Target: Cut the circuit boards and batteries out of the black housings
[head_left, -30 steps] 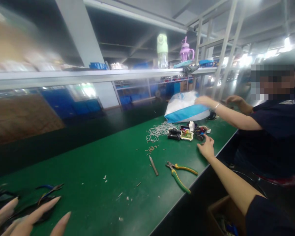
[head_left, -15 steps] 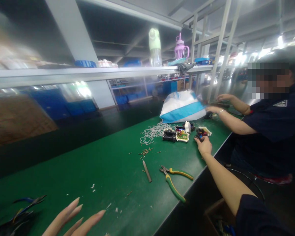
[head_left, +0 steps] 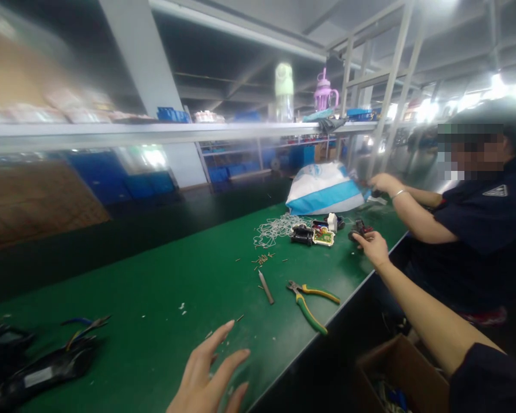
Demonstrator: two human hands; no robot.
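My left hand (head_left: 206, 378) hovers low over the green table (head_left: 172, 275) with its fingers spread and nothing in it. My right hand (head_left: 373, 248) reaches far out to the right, fingers closed on a small dark part with red wires (head_left: 358, 230). Just left of it lie a small green circuit board in a pale case (head_left: 324, 236), a black part (head_left: 301, 234) and a heap of white wire pieces (head_left: 277, 226). Between my two hands lie green-and-yellow pliers (head_left: 309, 301) and a short metal rod (head_left: 266, 287).
A co-worker in dark clothes sits at the right, one hand (head_left: 382, 183) at a white-and-blue bag (head_left: 322, 189). Black parts (head_left: 34, 367) and blue-handled cutters (head_left: 83, 327) lie at the left. A cardboard box (head_left: 395, 373) stands below the table edge. Two bottles (head_left: 284, 92) stand on the shelf.
My left hand moved rightward along the table's near edge, still spread. My right hand closed on the dark part and drew it slightly right. The co-worker's hands shifted at the bag.
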